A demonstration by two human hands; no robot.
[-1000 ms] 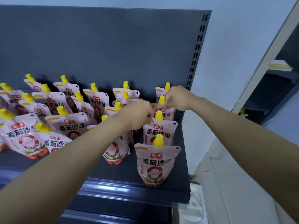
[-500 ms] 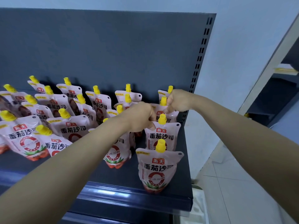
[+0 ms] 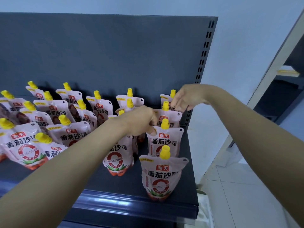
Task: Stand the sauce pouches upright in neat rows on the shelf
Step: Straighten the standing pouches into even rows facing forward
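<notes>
White-and-red sauce pouches with yellow caps stand on a dark shelf [image 3: 125,183]. In the rightmost row, a front pouch [image 3: 162,176] stands upright near the shelf lip. Behind it stands a second pouch [image 3: 164,142]; my left hand [image 3: 139,120] pinches its top left corner. A third pouch [image 3: 172,119] and a rear pouch [image 3: 165,97] follow. My right hand [image 3: 184,99] hovers over the rear pouches with its fingers loose and apart, the tips touching their tops. The neighbouring row's front pouch [image 3: 118,158] is partly hidden by my left forearm.
Several pouches at the left [image 3: 24,145] lean at different angles. The dark back panel [image 3: 115,55] ends in a slotted upright [image 3: 204,53] right beside the right row. Past the shelf's right edge are a tiled floor [image 3: 238,195] and another shelving unit [image 3: 279,96].
My right hand has opened from a fist and lifted slightly above the rear pouches. My left hand stays pinched but has slid a little forward, toward the second pouch.
</notes>
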